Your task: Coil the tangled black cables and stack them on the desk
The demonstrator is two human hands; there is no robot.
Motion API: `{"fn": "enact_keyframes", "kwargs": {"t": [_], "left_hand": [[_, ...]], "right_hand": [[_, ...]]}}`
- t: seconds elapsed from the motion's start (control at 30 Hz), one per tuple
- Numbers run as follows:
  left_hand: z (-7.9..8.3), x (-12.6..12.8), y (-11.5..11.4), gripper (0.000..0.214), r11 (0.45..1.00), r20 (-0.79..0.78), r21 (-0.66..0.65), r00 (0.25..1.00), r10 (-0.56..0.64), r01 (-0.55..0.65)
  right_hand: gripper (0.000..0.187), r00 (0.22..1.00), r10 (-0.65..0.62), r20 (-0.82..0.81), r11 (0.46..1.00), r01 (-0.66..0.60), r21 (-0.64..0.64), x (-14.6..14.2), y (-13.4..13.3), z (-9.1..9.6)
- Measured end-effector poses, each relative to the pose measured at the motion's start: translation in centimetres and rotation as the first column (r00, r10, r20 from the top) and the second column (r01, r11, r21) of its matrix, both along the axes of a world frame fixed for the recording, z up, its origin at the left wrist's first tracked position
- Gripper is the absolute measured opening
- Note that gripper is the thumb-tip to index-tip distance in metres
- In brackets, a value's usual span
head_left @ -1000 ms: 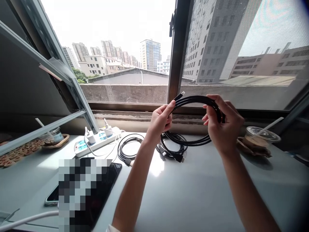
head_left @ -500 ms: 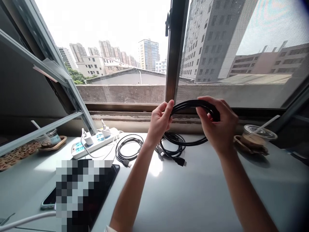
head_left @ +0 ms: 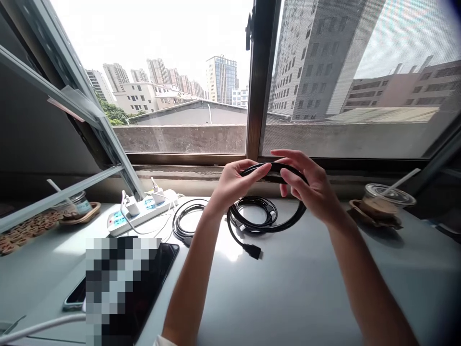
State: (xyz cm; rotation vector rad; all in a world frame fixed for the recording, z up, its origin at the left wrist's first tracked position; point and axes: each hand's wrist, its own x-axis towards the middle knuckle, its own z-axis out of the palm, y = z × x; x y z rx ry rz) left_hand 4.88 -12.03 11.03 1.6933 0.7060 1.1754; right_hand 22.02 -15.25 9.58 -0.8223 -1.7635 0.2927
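A black cable (head_left: 290, 224), wound into a loop, is held up in front of the window. Its plug (head_left: 253, 251), HDMI-like with a metal tip, hangs at the lower left of the loop. My left hand (head_left: 236, 181) is closed around the loop's upper left, thumb stretched along it. My right hand (head_left: 306, 185) curls loosely around the upper right, index finger extended and the cable passing between thumb and fingers. Behind the held loop, a second coiled black cable (head_left: 272, 205) lies on the table, partly covered. Left of it is another coiled black cable (head_left: 176, 216), partly behind my left forearm.
A white power strip (head_left: 165, 206) with chargers stands at the table's back left. A black tablet-like device (head_left: 167, 259) and a phone (head_left: 74, 298) lie front left, partly pixelated. Lidded drink cups stand at the right (head_left: 382, 204) and far left (head_left: 82, 204). A metal frame (head_left: 115, 149) rises at left.
Both hands have come closer together, the right moving left and loosening its fingers. The loop has shifted left and lower, and its plug now hangs further down and left.
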Motion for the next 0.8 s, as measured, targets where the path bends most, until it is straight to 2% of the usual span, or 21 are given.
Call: {"fn": "enact_keyframes", "kwargs": {"t": [0.07,0.17,0.23,0.33,0.63,0.8], "left_hand": [[0.03,-0.1,0.26,0.037,0.996,0.043,-0.085,0.999,-0.014,0.018],[-0.02,-0.1,0.56,0.04,0.981,0.106,-0.166,0.99,-0.088,0.105],[-0.06,-0.02,0.63,0.036,0.967,0.133,-0.19,0.981,-0.143,0.167],[-0.08,0.09,0.55,0.031,0.956,0.156,-0.202,0.971,-0.182,0.212],[0.35,-0.22,0.1,0.027,0.939,0.178,-0.242,0.963,-0.204,0.244],[0.55,-0.42,0.01,0.036,0.931,0.214,-0.248,0.952,-0.217,0.268]], "right_hand": [[0.03,0.988,-0.114,0.102,0.985,0.099,0.139,-0.24,-0.04,-0.05],[0.034,0.909,-0.348,0.23,0.903,0.259,0.343,-0.45,-0.02,-0.2],[0.033,0.873,-0.422,0.245,0.859,0.299,0.417,-0.45,0.03,-0.28],[0.028,0.866,-0.442,0.235,0.841,0.308,0.446,-0.35,0.04,-0.28],[0.02,0.878,-0.445,0.177,0.827,0.327,0.458,-0.71,-0.12,-0.19],[0.013,0.891,-0.443,0.102,0.82,0.356,0.449,-0.3,0.58,-0.32]]}}
